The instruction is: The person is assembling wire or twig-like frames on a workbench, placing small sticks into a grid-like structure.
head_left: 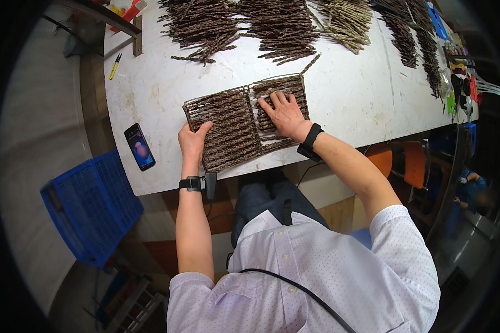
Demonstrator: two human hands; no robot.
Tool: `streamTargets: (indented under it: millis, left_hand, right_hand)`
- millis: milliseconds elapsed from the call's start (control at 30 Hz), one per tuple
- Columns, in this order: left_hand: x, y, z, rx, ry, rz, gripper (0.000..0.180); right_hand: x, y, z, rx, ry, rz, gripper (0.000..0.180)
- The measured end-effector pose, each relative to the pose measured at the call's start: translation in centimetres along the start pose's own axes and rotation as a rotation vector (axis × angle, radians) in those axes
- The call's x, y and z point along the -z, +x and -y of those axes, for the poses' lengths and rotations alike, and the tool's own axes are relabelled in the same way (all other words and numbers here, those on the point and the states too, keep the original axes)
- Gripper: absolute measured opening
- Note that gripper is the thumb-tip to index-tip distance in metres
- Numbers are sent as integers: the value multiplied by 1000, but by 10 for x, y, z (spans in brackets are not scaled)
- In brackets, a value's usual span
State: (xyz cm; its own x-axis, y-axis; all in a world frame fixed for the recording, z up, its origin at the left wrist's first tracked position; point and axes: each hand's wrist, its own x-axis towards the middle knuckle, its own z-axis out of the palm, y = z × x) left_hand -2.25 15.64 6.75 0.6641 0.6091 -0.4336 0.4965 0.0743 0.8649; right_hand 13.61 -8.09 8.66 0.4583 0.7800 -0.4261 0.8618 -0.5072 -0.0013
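Note:
On the white table in front of me lies a flat panel (228, 130) of dark brown twisted sticks in a thin frame, split into two sections by a middle bar. My left hand (192, 143) grips its left edge, thumb on top and the other fingers hidden at the side. Spread out on the right section is my right hand (286, 115), its fingers pressing down on the sticks. White gaps show between the sticks there, while the left section looks densely filled. One loose stick (311, 64) touches the panel's top right corner.
Bundles of dark sticks (278, 28) and a paler bundle (347, 22) lie along the far side. A phone (139, 146) and a yellow pen (115, 66) rest at the left. A blue crate (94, 205) stands beside the table (350, 105). Another person (472, 191) is at far right.

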Motion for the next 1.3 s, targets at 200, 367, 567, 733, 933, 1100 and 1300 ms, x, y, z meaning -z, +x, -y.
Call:
streamTargets:
  millis: [200,367,567,733,933,1100,1300]
  left_hand:
    - [-8,5,18,44,244,-145,38]
    - [-44,-7,18,-385,718,-365,49]
    - [-95,-15,19,-651,948,17,56]
    - [-103,-15,19,-654,943,9,57]
    - [-97,-16,22,-622,1008,18,57]
    - [-101,-13,21,-617,1021,27,58]
    - [-99,-14,20,-627,1077,16,57]
  right_hand:
    - [-1,10,3,31,-64,-170,64]
    - [-5,11,2,73,-113,-237,54]
    - [-7,14,-3,162,-39,-377,32]
    - [-12,11,-18,215,14,-434,25]
    - [-2,5,-44,253,538,-511,54]
    - [-20,-9,-78,-104,1383,-885,46]
    - [-19,-8,-122,-527,2371,-1189,22]
